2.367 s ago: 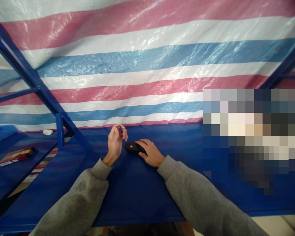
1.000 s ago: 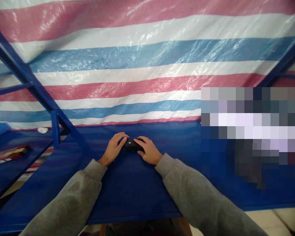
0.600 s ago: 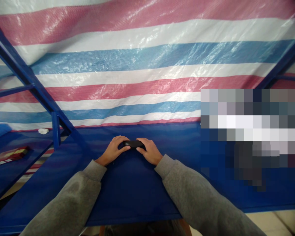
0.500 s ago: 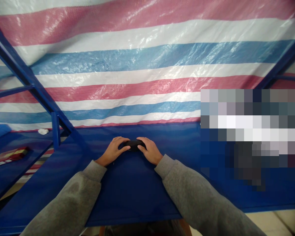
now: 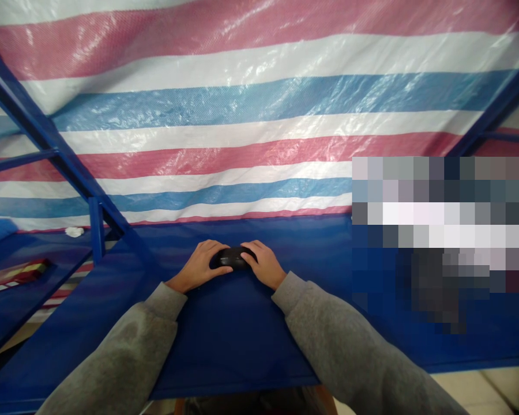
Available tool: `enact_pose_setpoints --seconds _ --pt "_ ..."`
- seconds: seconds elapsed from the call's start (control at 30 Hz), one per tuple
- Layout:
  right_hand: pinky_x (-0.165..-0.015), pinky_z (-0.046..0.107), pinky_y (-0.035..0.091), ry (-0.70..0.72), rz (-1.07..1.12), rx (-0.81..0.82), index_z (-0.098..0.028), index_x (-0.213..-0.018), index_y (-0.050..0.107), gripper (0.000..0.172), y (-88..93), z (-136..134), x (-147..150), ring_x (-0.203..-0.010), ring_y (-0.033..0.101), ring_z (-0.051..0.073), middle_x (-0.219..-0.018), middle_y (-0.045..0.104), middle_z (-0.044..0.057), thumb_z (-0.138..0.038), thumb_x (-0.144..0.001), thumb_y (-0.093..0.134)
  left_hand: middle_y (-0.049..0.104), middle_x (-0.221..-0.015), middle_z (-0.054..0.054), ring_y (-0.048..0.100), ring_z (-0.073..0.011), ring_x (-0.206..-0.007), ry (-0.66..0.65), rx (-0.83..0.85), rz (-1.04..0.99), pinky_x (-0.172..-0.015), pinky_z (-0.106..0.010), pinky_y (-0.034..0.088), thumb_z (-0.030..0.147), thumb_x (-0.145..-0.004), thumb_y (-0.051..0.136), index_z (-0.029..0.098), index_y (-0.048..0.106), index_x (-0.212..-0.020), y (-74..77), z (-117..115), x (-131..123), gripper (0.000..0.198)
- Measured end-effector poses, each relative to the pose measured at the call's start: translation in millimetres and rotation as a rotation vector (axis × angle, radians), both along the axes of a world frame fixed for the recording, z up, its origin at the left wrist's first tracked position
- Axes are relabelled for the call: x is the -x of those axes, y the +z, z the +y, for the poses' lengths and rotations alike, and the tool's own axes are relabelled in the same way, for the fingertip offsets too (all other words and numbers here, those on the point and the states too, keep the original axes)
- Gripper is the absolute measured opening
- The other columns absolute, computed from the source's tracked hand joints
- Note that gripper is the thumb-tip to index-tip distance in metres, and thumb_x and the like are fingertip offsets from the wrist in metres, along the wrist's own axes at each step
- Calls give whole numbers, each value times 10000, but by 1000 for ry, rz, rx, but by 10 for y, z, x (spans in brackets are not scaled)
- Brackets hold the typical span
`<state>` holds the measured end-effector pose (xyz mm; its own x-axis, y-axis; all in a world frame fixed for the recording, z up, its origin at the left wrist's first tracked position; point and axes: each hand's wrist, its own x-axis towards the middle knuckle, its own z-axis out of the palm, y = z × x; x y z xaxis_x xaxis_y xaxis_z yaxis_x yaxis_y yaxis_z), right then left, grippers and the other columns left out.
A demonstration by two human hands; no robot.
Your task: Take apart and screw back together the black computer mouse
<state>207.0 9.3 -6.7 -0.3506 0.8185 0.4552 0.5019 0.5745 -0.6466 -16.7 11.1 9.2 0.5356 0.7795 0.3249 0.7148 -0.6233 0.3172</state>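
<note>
On the blue table (image 5: 237,328), the left hand (image 5: 198,266) and right hand (image 5: 263,265) clamp a black computer mouse (image 5: 232,257) from both sides.

no readable text, red box (image 5: 15,268) markings too small

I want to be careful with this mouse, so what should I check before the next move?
1. Both hands on it: ok. The left hand and the right hand touch the black computer mouse from either side.
2. Mouse on the surface: ok. It appears to sit on the blue table top.
3. Grey sleeves out of the way: ok. The grey sleeves end at the wrists, behind the hands.
4. Underside of the mouse: cannot tell. It is hidden.
5. Buttons or switches: cannot tell. The hands and the dark surface hide them.
</note>
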Motion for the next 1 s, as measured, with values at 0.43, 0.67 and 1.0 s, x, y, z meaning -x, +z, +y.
enact_pose_setpoints --seconds 0.43,0.67,1.0 --pt "-899 375 412 -23 83 -152 -196 -1002 597 332 69 -55 -22 -971 512 214 -1004 579 62 -26 -749 466 616 -1051 -49 534 -222 -1007 -3 15 -8 -927 -390 376 551 -782 583 232 610 -1085 -1 5 12 441" --pt "-881 368 401 10 7 -120 -190 -977 600 366 16 -33 -12 -954 503 212 -986 582 58 3 -697 463 619 -1038 -40 540 -215 -988 -9 38 -21 -923 -382 376 537 -795 576 230 597 -1077 18 -12 0 418" --pt "-864 365 413 23 38 -92 -208 -1069 569 424 28 -53 -7 -909 516 207 -911 586 39 8 -721 458 620 -1044 -42 548 -223 -993 -4 73 -26 -918 -387 382 544 -795 569 231 595 -1067 31 -18 -8 416"
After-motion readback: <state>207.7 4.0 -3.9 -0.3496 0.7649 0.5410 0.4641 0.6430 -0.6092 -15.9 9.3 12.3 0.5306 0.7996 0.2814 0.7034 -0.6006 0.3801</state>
